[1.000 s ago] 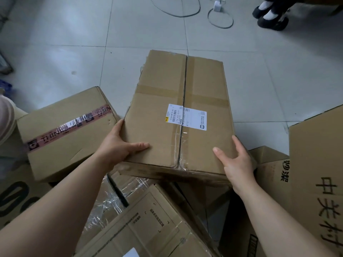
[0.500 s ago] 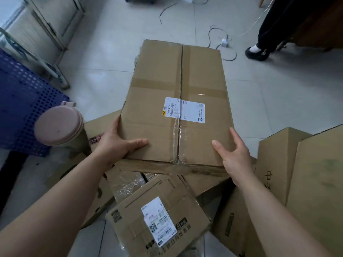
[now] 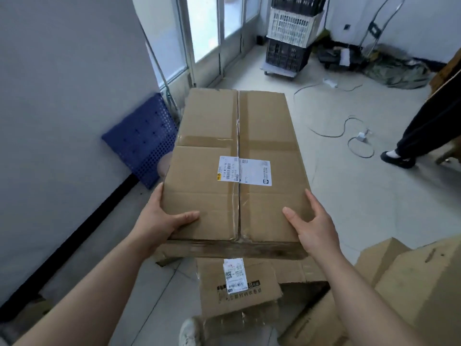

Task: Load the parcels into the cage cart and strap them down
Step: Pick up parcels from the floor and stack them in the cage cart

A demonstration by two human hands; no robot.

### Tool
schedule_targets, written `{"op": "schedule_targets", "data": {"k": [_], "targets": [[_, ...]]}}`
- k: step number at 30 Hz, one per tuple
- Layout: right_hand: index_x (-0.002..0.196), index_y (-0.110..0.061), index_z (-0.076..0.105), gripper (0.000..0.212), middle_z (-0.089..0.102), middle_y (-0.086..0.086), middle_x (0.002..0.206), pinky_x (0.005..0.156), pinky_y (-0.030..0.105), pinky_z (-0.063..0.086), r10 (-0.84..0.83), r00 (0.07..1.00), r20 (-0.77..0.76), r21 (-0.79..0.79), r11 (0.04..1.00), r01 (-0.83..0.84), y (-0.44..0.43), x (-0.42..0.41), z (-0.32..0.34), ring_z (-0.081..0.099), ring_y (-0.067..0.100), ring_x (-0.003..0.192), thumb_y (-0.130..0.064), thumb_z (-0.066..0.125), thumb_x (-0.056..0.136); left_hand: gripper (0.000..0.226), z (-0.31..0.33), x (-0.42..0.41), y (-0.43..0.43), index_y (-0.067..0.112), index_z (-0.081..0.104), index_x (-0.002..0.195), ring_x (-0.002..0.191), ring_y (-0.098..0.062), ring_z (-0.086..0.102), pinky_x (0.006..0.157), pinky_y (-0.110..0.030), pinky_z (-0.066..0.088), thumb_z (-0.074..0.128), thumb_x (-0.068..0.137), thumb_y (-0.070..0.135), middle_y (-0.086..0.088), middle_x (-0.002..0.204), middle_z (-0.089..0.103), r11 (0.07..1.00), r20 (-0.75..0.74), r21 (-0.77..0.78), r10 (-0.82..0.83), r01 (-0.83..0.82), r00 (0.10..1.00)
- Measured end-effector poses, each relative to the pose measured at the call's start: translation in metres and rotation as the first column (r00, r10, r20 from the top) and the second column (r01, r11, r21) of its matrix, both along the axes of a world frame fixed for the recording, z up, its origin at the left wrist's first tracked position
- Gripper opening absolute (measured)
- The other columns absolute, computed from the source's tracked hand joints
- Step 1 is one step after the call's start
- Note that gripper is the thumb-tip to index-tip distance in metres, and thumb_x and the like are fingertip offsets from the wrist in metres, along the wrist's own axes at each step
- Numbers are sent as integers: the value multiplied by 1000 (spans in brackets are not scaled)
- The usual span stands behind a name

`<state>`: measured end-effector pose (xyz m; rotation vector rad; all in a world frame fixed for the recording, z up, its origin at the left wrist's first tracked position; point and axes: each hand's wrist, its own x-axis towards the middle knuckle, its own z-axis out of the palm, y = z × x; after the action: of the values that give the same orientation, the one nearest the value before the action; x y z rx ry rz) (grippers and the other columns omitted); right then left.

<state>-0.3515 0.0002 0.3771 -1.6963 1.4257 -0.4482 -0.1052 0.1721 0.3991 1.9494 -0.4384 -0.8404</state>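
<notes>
Since the frame half a second back, the large parcel (image 3: 237, 166) has come up higher and the view has tilted up with it: the room's far end with its glass doors and stacked crates (image 3: 291, 33) now shows, where before only floor and nearby boxes did.

In the head view, the parcel is held off the floor, flat side up, its long side running away from the person. A white shipping label (image 3: 244, 172) sits across the taped centre seam. The left hand (image 3: 162, 221) clasps the near left corner, thumb lying on the top face and fingers hidden under the side. The right hand (image 3: 311, 226) grips the near right corner the same way, thumb on top.

Below the parcel, a smaller labelled box (image 3: 237, 288) lies on the tiled floor, with more cartons (image 3: 411, 283) stacked just to its right. A blue perforated panel (image 3: 142, 138) leans against the left wall. Another person's leg and dark shoe (image 3: 399, 158) stand at the right, near a loose cable (image 3: 331, 131).
</notes>
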Motion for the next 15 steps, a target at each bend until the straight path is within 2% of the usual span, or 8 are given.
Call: {"op": "schedule_targets", "data": {"k": [5,6,9,12,15], "targets": [[146,-42,29,74,47,-11,141,100,40,43,221,975,-12,-39,974,-221,34,-5,33,48,18,127,-54,65,82,123,25,-47,89,31,22,151,119,-14,51,102,-34,44,92,50,39,8,138,47,977,-3,4,212,-212,977],[146,-42,29,75,47,-12,140,101,41,43,267,964,-1,-48,963,-267,42,-5,38,47,18,127,-54,65,81,124,29,-58,106,32,21,151,119,-15,50,101,-36,45,92,50,40,8,138,46,965,-9,-1,261,-261,965],[146,-43,28,78,47,-15,141,101,46,45,393,920,18,-70,918,-391,70,-3,56,49,16,126,-58,66,79,118,47,-91,155,34,19,151,111,-14,49,85,-28,47,91,57,34,10,129,44,910,-13,-20,414,-414,910],[146,-42,26,78,49,-16,138,97,45,47,510,860,9,-92,857,-507,103,5,73,52,16,122,-58,64,80,111,63,-118,203,33,22,150,101,-10,50,68,-18,43,89,61,31,13,119,46,848,23,-55,529,-527,849],[145,-43,25,79,48,-14,137,95,41,46,605,796,10,-116,792,-600,141,18,87,51,17,122,-61,64,79,107,77,-137,255,34,27,147,93,-3,52,68,-20,44,90,61,29,24,102,47,774,38,-100,631,-626,775]]}}
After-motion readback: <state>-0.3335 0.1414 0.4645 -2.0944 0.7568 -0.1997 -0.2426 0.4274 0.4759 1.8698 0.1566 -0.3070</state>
